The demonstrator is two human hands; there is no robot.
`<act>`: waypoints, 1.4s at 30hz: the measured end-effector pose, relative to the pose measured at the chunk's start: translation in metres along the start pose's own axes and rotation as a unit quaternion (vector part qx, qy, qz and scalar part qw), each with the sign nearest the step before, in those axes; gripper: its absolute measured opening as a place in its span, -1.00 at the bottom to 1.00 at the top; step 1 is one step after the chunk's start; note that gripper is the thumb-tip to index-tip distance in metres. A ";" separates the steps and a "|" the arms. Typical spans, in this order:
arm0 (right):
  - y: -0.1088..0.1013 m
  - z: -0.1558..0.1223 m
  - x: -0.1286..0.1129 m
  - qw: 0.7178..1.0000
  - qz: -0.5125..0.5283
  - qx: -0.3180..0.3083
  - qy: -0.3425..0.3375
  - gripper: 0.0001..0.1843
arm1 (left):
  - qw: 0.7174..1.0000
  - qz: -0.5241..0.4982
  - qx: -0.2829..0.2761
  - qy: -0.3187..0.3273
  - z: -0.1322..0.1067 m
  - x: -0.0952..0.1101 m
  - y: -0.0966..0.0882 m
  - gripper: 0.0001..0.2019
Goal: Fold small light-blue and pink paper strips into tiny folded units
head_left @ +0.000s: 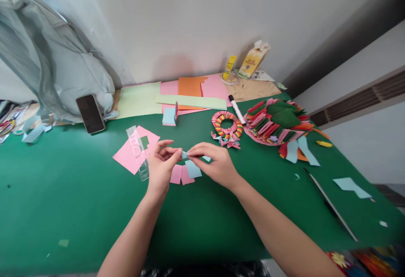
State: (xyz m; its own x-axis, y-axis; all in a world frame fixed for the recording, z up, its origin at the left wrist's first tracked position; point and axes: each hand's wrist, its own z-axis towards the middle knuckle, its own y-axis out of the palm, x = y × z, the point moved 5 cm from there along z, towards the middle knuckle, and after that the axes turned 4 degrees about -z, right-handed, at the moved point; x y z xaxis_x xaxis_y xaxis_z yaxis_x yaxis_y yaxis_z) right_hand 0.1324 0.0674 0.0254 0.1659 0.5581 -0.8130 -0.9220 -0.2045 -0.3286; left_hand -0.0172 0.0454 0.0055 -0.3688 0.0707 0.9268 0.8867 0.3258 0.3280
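Note:
Between my two hands is a small piece of light blue paper (184, 155), pinched from both sides above the green table. My left hand (163, 165) grips its left end between thumb and fingers. On the other end, the thumb and forefinger of my right hand (217, 165) are pressed together. Just below lie a light blue paper square (193, 169) and pink paper pieces (187, 175). Left of my left hand, a clear stencil ruler (134, 144) rests over a pink paper sheet (125, 157). A ring of folded paper (218, 120) lies beyond my right hand.
A layered paper craft (278, 118) and a marker (236, 110) are at the right. Further back stand a glue stick (229, 67) and a carton (254, 59). A phone (90, 114) leans by a grey backpack (72, 66). A long thin blade-like tool (332, 205) lies right.

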 end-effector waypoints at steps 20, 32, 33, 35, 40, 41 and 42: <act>0.002 -0.014 -0.022 0.950 -0.203 -0.020 -0.238 -0.69 | 0.981 -0.108 0.010 -0.162 0.002 -0.014 0.000 -0.47; 0.005 -0.012 -0.030 0.927 -0.250 -0.057 -0.273 -0.78 | 0.985 -0.084 -0.005 -0.150 0.000 -0.010 0.000 -0.49; 0.005 -0.011 -0.030 0.924 -0.258 -0.059 -0.275 -0.77 | 0.987 -0.079 -0.005 -0.142 0.000 -0.010 0.000 -0.49; 0.006 -0.010 -0.031 0.919 -0.272 -0.061 -0.279 -0.77 | 0.990 -0.067 -0.006 -0.128 0.000 -0.009 0.000 -0.49; 0.007 -0.008 -0.030 0.907 -0.297 -0.074 -0.288 -0.78 | 0.996 -0.028 -0.018 -0.080 0.000 -0.008 0.001 -0.56; 0.007 -0.008 -0.029 0.906 -0.301 -0.077 -0.286 -0.78 | 0.997 -0.018 -0.021 -0.069 0.000 -0.008 0.001 -0.57; 0.007 -0.008 -0.028 0.906 -0.304 -0.078 -0.285 -0.78 | 0.998 -0.009 -0.023 -0.060 0.000 -0.007 0.001 -0.59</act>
State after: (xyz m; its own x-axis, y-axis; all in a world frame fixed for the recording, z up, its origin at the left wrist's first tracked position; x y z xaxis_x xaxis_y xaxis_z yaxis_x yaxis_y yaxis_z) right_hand 0.1238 0.0439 0.0423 0.3781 0.9211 -0.0932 -0.6526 0.1938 -0.7325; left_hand -0.0136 0.0452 -0.0008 -0.4136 0.1790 0.8927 0.8904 0.2840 0.3556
